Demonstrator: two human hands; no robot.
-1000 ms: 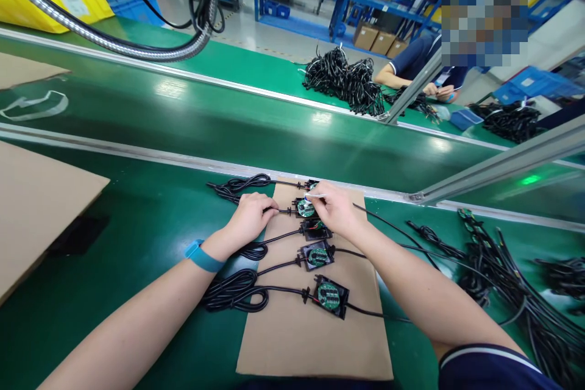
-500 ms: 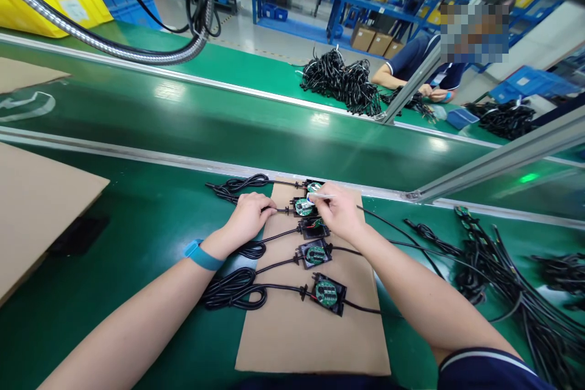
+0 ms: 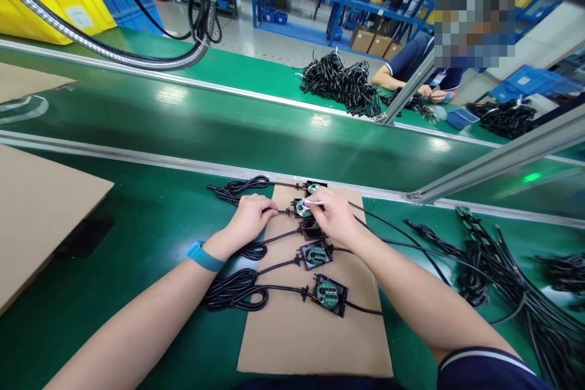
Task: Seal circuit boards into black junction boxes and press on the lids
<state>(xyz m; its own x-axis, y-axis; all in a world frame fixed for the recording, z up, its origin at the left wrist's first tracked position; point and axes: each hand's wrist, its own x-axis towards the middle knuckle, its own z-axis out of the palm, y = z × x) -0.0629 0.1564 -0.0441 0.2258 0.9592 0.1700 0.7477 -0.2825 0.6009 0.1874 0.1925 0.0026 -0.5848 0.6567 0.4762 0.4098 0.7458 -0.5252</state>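
Observation:
Several small black housings with round green circuit boards [image 3: 328,295] lie in a row on a cardboard sheet [image 3: 315,335], each with a black cable [image 3: 235,295] coiled to its left. My left hand [image 3: 249,219] rests closed on the cable of the second housing from the far end. My right hand [image 3: 333,216] pinches a thin white stick-like tool [image 3: 314,202], its tip at that housing's green board [image 3: 300,208]. A blue band [image 3: 204,257] is on my left wrist.
A conveyor belt [image 3: 228,128] runs beyond the green work table. Loose black cables [image 3: 503,274] pile at the right. Cardboard [image 3: 31,207] lies at the left. A co-worker's hands [image 3: 436,93] work on cable bundles [image 3: 342,82] across the belt. A metal hose [image 3: 105,49] hangs overhead.
My right hand shifted slightly back toward the second housing with the white tool. My left hand stayed on the cable.

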